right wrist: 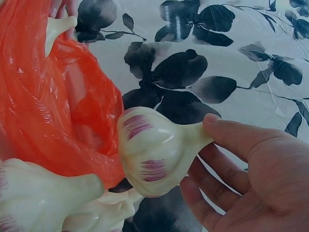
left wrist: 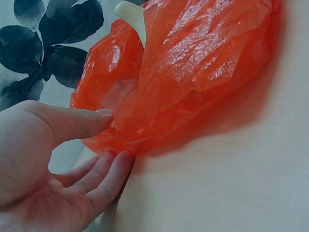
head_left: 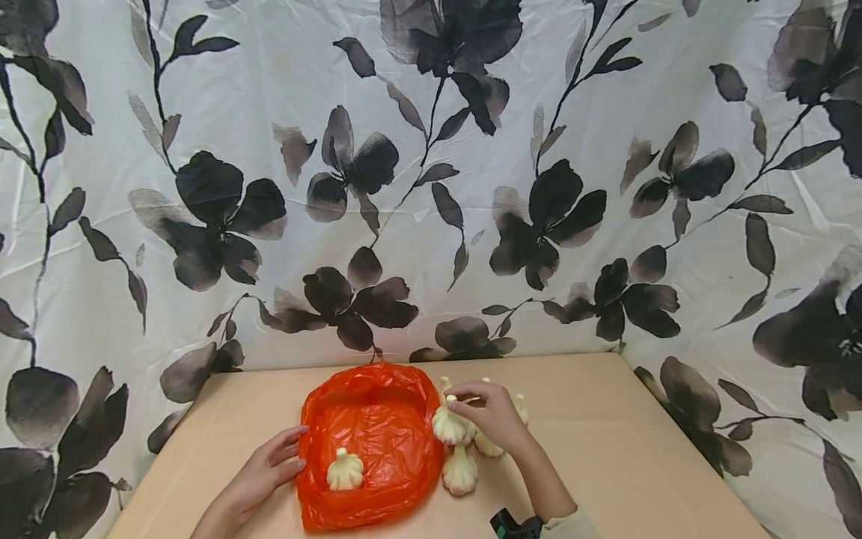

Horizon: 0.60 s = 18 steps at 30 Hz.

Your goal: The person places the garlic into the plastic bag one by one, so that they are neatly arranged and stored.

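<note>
My right hand (head_left: 490,415) pinches a garlic bulb (head_left: 450,425) by its stem, just off the right rim of a red plastic bag (head_left: 384,430). In the right wrist view this bulb (right wrist: 157,152) shows purple streaks, its stem between thumb and fingers. The bag lies spread wide, with another garlic bulb (head_left: 345,471) inside at its lower left. At the bag's left edge my left hand (head_left: 266,468) holds the plastic. The left wrist view shows the thumb (left wrist: 91,122) on the red plastic (left wrist: 193,72) and the fingers below it.
Several more garlic bulbs (head_left: 460,473) lie to the right of the bag, some partly hidden behind my right hand. Everything rests on a light tan table (head_left: 619,449). A white cloth with dark flowers (head_left: 431,224) hangs behind and around the table.
</note>
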Tool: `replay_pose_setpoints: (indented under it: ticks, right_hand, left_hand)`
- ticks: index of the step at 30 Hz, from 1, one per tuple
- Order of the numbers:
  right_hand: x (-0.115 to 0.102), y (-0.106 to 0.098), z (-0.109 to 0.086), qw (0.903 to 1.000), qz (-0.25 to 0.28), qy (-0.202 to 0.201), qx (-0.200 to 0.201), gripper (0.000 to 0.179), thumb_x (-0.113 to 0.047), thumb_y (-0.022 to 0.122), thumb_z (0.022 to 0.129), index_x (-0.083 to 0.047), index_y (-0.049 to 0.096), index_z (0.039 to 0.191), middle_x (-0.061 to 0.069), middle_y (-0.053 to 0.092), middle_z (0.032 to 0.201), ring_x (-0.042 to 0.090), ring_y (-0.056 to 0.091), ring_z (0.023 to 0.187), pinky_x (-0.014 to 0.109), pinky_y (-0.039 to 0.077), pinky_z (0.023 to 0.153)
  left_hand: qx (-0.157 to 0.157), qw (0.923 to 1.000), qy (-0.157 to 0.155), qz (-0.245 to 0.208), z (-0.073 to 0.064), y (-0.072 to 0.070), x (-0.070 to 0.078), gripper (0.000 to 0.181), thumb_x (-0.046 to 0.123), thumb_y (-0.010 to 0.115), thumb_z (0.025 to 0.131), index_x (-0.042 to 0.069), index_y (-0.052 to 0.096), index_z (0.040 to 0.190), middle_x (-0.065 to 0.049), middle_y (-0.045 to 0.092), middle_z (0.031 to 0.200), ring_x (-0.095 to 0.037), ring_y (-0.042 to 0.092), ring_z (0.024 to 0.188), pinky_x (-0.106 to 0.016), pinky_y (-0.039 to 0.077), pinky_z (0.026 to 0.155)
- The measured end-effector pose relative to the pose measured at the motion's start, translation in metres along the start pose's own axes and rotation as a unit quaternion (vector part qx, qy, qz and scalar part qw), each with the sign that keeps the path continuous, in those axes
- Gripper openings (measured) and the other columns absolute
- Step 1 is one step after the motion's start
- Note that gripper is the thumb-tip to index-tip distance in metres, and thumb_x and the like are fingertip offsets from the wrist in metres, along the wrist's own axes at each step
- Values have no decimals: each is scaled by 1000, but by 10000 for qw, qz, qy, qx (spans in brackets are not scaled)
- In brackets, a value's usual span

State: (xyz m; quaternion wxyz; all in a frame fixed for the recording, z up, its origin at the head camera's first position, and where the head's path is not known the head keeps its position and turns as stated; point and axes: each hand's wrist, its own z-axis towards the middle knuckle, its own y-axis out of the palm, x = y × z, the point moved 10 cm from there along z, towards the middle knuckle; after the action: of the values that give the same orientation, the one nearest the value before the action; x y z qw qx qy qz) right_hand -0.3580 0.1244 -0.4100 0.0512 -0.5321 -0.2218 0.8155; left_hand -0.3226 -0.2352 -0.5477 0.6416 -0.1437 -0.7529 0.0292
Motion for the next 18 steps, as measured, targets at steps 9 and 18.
replay_pose_setpoints:
  ticks: [9,18]
  right_hand:
    - [1,13,6,9998,-19,174,-56,19,-6,71,85,-4,73,105,15,73,104,29,67,96,23,56,80]
    - [5,21,13,9994,77,283,-155,21,-27,73,86,-18,75,105,2,73,105,17,66,99,22,56,83]
  left_hand:
    - [-68,9999,23,-112,-1,1,0,68,19,66,91,4,32,148,-29,37,148,-45,38,135,-41,53,96]
    - [-85,9998,68,-147,-1,1,1,68,18,65,91,4,32,148,-29,36,148,-47,35,136,-39,53,96]
